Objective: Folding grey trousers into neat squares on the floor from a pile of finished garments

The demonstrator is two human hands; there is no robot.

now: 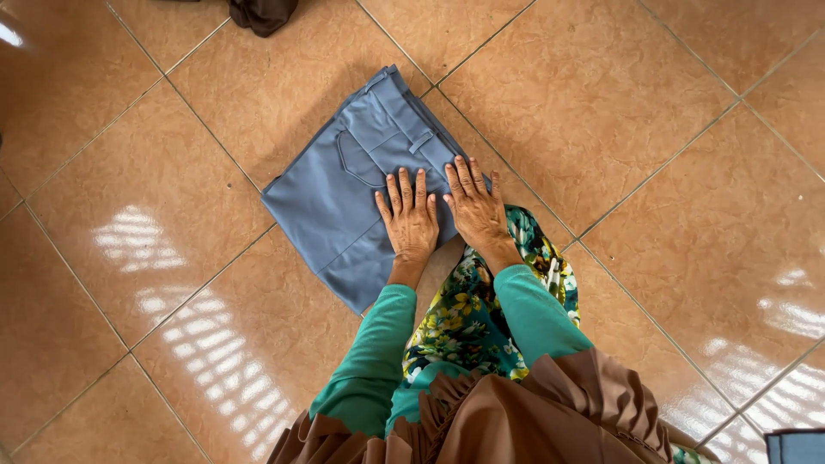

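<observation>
While both hands press flat, nothing is gripped: fingers are extended and slightly spread, palms down on the cloth.

Left hand (410, 220) rests on the near right part of the folded blue trousers (357, 185), fingertips pointing away from the person. Right hand (475, 206) lies just beside it, thumbs close but whether they touch I cannot tell. Its palm sits over the trousers' right edge, with the heel toward the floral skirt (468, 322).

Trousers: grey-blue, folded into a rough rectangle, lying flat on the tiled floor (619, 112), turned diagonally to the grout lines. Waistband end with belt loop points to the top of frame; a curved pocket seam shows on the upper face. The near corner reaches toward the person's knee.

Sleeves: both green (369, 352), running from the wrists back to the bottom of frame. A brown ruffled garment (516, 412) covers the lower frame over the skirt.

Other items: dark cloth (262, 13) at the top edge, well apart from the trousers. A blue-grey item (795, 447) is cut off at the bottom right corner; can't tell what it is. Floor is glossy orange-brown tile with window glare patches at left and lower right.
</observation>
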